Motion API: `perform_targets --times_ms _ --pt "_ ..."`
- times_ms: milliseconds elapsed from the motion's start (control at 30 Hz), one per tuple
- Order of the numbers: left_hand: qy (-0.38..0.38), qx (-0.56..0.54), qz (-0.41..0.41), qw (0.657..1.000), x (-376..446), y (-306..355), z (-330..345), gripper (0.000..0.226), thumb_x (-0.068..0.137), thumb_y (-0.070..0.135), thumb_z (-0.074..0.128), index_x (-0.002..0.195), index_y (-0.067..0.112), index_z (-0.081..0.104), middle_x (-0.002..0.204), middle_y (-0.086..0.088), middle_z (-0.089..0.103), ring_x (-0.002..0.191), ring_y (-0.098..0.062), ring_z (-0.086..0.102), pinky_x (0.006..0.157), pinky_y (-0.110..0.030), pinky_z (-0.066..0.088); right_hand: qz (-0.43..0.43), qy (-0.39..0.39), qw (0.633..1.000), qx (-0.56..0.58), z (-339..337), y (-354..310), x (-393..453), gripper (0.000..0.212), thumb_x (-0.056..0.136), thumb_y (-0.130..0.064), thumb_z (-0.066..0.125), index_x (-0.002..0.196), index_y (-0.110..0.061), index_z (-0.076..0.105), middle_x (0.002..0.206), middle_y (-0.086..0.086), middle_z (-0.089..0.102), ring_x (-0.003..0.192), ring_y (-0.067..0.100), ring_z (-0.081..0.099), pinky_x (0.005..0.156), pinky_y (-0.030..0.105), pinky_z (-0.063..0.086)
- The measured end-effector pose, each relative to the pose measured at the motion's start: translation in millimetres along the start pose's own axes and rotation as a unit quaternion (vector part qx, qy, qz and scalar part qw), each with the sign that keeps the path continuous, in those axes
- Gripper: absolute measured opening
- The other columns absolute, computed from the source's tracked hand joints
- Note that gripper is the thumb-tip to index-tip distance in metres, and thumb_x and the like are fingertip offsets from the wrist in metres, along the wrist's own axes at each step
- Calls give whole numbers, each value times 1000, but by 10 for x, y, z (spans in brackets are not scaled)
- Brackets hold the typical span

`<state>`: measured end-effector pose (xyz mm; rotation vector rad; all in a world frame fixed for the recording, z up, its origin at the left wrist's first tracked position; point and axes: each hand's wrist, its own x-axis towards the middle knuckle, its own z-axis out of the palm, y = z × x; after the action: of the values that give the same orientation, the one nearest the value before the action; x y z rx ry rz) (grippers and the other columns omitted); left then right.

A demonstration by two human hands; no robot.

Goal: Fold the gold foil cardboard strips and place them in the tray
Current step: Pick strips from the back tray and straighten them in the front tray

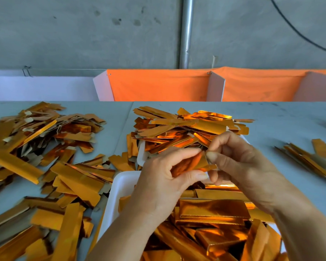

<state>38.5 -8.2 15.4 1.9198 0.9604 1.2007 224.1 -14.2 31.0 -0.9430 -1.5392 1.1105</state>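
Nearest tray [112,196] heaped with folded pieces | your left hand [158,178] and right hand [239,162] pinch one gold strip [190,163] above it, fingers curled at its ends, likely to crease it.

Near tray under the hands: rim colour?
White; the near tray rim shows best at left in the head view, holding gold foil pieces.

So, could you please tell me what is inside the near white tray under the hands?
The near white tray holds a heap of folded gold strips. Its floor and right side are covered by strips and forearms.
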Motion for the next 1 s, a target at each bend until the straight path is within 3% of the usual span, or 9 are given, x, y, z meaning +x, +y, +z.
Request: perform_targets --times_ms 100,233,333,500,700,800,867,933,1000 --pt "28 -44 -34 998 12 -20 -11 41 66 49 67 107 44 64 100 19 67 99 -1 62 85 -23 53 -46 -5 999 10 14 12 -9 5 87 -21 59 85 -23 63 80 1 63 71 18 66 62 25 53" --pt "39 -76 -33 996 12 -15 -6 38 70 41 69 108 39 66 102 15 69 99 -2 63 84 -19 52 -67 -17 998 -7 17 4 -16 6 87 -25 64 88 -22 69 90 4 67 84 20 68 69 26 55" --pt "42 -68 -30 996 13 -19 1 38 70 43 68 108 42 65 103 16 68 101 -2 63 85 -20 52 -62 -1 998 -6 33 -14 -9 22 81 -41 71 85 -19 69 87 3 68 80 20 68 66 25 55" --pt "38 -25 -24 999 7 -6 28 44 68 47 67 111 38 65 102 17 65 101 -4 61 85 -26 54 -54 30 998 -23 79 -7 -2 7 83 -23 67 78 -18 64 71 2 66 65 15 66 59 22 54" --pt "33 40 4 999 4 -11 20 39 75 30 75 112 33 66 102 19 63 101 6 56 80 -6 44 -21 33 999 -37 111 -35 -14 11 75 -19 65 79 -11 60 58 2 61 53 12 60 53 21 52" --pt "16 74 17 997 8 -2 26 41 76 28 75 115 30 65 105 22 60 101 9 54 78 -4 42 -21 27 997 -69 92 -4 -8 14 84 0 65 80 -9 55 50 -2 54 45 9 52 50 19 48" --pt "9 66 10 998 2 -4 26 44 75 31 76 117 36 62 105 22 62 102 11 55 80 -4 43 -13 25 997 -72 81 2 -11 16 85 -1 67 80 -13 57 51 -2 53 43 9 50 49 19 47" --pt "1 44 -5 999 -5 -3 11 43 74 35 76 112 42 58 104 21 65 102 9 57 83 -6 44 18 3 1000 -14 56 -30 -12 5 78 -14 67 80 -18 64 55 1 54 45 13 51 49 20 46" --pt "-2 39 -9 999 -9 1 -3 37 75 35 76 105 41 57 102 20 64 102 6 58 83 -9 45 69 -43 992 94 -13 -55 -11 14 74 -21 66 86 -17 70 59 9 55 50 16 53 49 23 48"
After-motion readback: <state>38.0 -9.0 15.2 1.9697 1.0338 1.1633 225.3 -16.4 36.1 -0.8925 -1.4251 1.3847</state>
